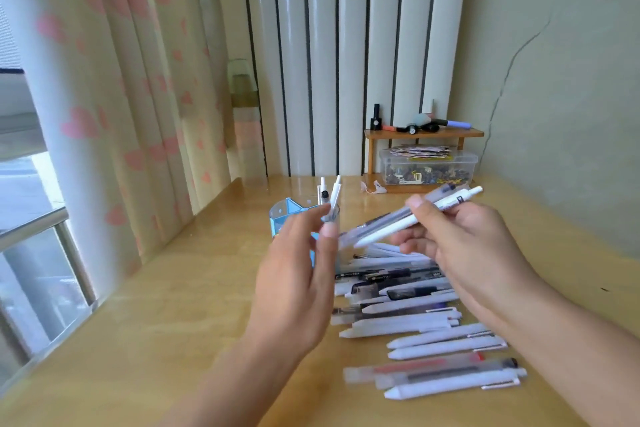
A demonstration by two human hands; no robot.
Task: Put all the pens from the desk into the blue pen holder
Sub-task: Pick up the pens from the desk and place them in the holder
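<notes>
White pen (420,215) plus clear pen (398,215) pinched in right hand (464,253) grip; left hand (298,274) spread, seemingly empty.

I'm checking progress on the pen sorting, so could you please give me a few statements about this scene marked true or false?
1. The right hand holds two pens. True.
2. The blue pen holder is empty. False: a few pens stand in it already.
3. Many pens lie on the desk. True.
4. The left hand grips a red pen. False: its fingers are spread, with no pen clearly held.
5. The pen holder lies tipped on its side. False: it stands upright.
</notes>
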